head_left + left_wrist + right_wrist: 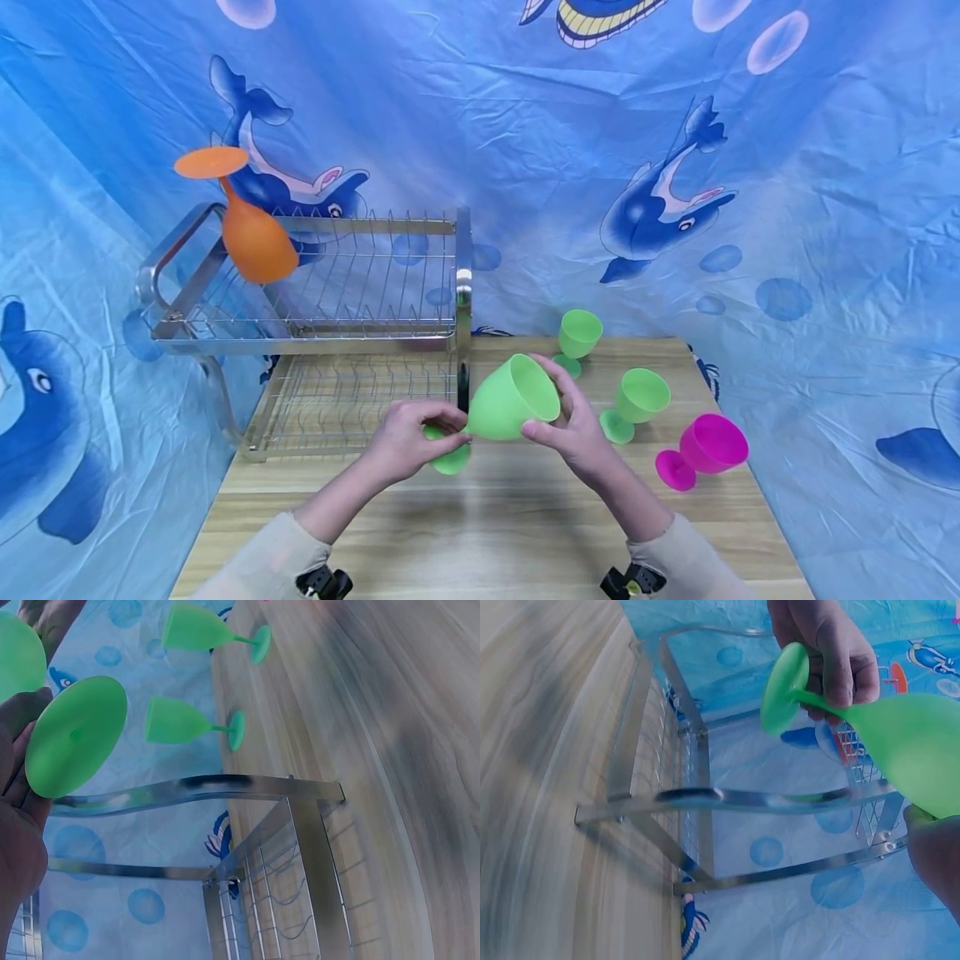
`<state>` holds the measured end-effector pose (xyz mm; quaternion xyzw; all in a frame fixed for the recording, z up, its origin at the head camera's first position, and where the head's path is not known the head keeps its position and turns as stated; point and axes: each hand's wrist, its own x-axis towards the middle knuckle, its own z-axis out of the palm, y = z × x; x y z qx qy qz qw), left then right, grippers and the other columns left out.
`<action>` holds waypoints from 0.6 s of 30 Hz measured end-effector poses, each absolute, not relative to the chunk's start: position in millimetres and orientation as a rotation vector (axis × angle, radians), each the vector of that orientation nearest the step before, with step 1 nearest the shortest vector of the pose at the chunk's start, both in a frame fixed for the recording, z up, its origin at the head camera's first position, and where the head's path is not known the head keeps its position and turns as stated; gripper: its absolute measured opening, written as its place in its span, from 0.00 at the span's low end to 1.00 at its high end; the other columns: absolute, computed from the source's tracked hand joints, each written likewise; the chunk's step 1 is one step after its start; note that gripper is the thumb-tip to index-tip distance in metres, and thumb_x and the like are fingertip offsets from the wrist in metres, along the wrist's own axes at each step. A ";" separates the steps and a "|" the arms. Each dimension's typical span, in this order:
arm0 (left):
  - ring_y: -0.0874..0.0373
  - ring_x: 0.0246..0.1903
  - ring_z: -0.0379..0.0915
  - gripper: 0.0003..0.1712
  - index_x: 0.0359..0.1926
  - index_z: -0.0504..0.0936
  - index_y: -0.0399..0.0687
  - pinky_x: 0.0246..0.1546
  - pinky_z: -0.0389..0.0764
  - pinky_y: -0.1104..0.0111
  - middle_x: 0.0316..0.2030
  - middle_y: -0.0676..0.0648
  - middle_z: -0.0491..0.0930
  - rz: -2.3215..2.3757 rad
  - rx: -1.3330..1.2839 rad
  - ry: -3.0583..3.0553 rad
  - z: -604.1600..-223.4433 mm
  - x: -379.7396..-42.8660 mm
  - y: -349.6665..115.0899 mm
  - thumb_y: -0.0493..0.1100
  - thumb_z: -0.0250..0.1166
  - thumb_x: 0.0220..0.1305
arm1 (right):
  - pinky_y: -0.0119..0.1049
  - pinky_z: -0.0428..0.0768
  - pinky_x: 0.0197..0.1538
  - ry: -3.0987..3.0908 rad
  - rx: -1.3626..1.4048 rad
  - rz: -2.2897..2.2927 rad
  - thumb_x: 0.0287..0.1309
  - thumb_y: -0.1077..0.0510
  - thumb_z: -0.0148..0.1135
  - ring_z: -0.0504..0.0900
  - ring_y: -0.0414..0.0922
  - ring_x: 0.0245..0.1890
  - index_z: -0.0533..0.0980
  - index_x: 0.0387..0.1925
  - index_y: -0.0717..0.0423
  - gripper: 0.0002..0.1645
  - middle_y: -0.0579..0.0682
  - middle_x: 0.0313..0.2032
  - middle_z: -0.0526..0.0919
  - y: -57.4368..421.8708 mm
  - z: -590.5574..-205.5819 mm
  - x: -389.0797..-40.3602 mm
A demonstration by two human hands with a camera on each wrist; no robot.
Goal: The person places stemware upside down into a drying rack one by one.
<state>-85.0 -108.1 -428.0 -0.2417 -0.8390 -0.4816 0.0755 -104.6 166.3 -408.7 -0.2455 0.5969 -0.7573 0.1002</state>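
Observation:
A green plastic goblet [498,404] is held tilted above the table between both hands, its mouth turned up and to the right. My left hand [412,437] pinches the stem close to the round foot [79,739], which faces the left wrist camera. My right hand [573,425] grips the bowl near the rim, thumb in front and fingers behind. In the right wrist view, the stem runs between the left thumb and fingers, and the bowl [922,742] reaches the right hand [937,859].
A two-tier metal dish rack [307,342] stands at left, an orange goblet [258,242] upside down on its upper tier. Two green goblets [581,333] and a magenta goblet [712,443] stand upright on the wooden table [525,533] at right. Blue dolphin-print sheeting [517,150] surrounds it.

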 end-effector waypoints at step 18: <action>0.70 0.34 0.85 0.07 0.39 0.92 0.52 0.39 0.89 0.69 0.35 0.59 0.90 -1.377 -0.853 -2.779 -421.5 -82.9 -147.3 0.38 0.81 0.61 | 0.53 0.68 0.78 2.452 -1.143 -1.222 0.50 0.44 0.87 0.63 0.51 0.80 0.56 0.84 0.45 0.68 0.46 0.81 0.62 193.9 -370.6 -122.7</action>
